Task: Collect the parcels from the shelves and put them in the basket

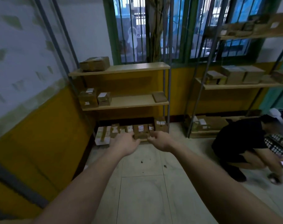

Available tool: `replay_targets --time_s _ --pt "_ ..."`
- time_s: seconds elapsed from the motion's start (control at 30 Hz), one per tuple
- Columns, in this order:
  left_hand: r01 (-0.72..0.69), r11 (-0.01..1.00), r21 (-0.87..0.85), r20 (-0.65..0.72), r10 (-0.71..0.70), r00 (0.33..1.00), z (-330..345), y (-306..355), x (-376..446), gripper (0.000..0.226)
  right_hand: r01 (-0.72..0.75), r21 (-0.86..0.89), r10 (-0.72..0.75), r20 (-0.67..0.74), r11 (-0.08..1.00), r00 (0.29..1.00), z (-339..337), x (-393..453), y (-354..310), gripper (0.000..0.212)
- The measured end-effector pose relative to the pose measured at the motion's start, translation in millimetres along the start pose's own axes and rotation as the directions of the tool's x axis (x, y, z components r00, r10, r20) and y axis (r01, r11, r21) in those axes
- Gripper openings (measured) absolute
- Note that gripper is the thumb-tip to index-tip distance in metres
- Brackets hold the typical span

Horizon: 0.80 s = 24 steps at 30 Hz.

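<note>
Both hands reach to the bottom shelf [121, 139]: the left hand [126, 143] and right hand [160, 140] grip either side of a brown parcel [141, 131] standing among a row of parcels there.

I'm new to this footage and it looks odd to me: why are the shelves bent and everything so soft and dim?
Head view: the wide-angle lens bows the grey metal shelf posts; motion blur softens the brown cardboard parcels and both hands; light comes mostly from the barred window, so the room is dim.
</note>
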<state>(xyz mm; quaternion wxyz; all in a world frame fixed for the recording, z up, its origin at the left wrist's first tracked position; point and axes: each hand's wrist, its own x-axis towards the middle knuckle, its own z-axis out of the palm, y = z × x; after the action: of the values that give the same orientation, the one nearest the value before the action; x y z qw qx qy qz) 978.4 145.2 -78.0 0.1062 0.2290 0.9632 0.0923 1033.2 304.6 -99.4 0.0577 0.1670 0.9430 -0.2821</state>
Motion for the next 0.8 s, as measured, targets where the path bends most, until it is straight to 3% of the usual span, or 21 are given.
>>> replay_targets --time_s 0.37,0.53,0.8 --pt "-0.130 0.989 -0.071 -0.105 0.122 0.987 -10 36 207 0.059 0.007 -0.035 -0.008 -0.006 0.999 1.000 -66 186 52 0.039" --pt "-0.096 0.992 -0.079 -0.037 0.093 0.995 5 21 310 0.060 -0.084 -0.020 0.085 0.026 0.996 0.996 -73 274 80 0.034" --pt "-0.132 0.953 -0.272 0.094 0.163 0.982 18 34 489 0.058 -0.222 0.040 0.219 0.068 0.974 0.973 -89 421 119 0.034"
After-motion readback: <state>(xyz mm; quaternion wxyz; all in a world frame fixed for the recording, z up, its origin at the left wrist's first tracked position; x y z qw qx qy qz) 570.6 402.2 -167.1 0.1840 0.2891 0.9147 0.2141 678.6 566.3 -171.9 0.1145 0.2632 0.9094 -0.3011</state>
